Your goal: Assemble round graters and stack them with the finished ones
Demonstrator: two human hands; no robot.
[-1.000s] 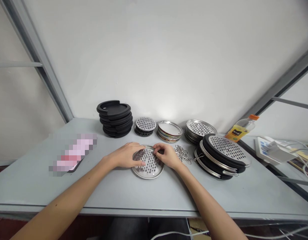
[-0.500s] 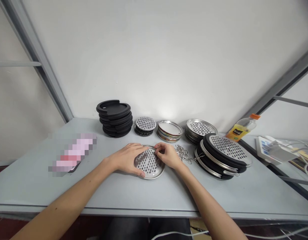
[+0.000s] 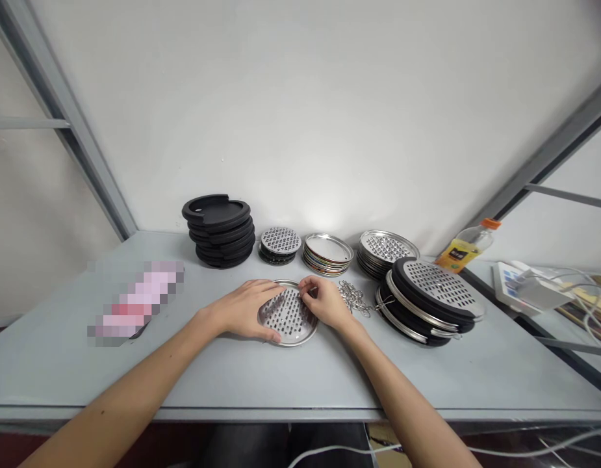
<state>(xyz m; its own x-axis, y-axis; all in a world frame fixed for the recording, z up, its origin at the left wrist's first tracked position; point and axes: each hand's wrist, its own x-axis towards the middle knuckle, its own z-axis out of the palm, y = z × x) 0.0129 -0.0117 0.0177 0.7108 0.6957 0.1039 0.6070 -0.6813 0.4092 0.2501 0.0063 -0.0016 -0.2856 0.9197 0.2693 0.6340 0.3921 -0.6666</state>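
A round metal disc with rows of slots (image 3: 291, 314) lies on the grey table in front of me. My left hand (image 3: 249, 309) rests at its left side, thumb and fingers spread apart around the rim. At the disc's upper right, my right hand (image 3: 323, 300) has its fingertips pinched together; whatever they hold is too small to make out. Just right of that hand lies a heap of thin metal chains (image 3: 355, 300).
Along the wall stand black rings (image 3: 219, 227), small slotted discs (image 3: 281, 240), plain lids (image 3: 328, 252) and larger slotted discs (image 3: 388, 248). Assembled black-and-metal pieces (image 3: 434, 296) are piled at right, near a bottle (image 3: 466, 247). A blurred pink object (image 3: 144, 296) lies at left.
The whole view has shifted slightly, moving things a little to the left. Both hands keep nearly the same pose on the disc.
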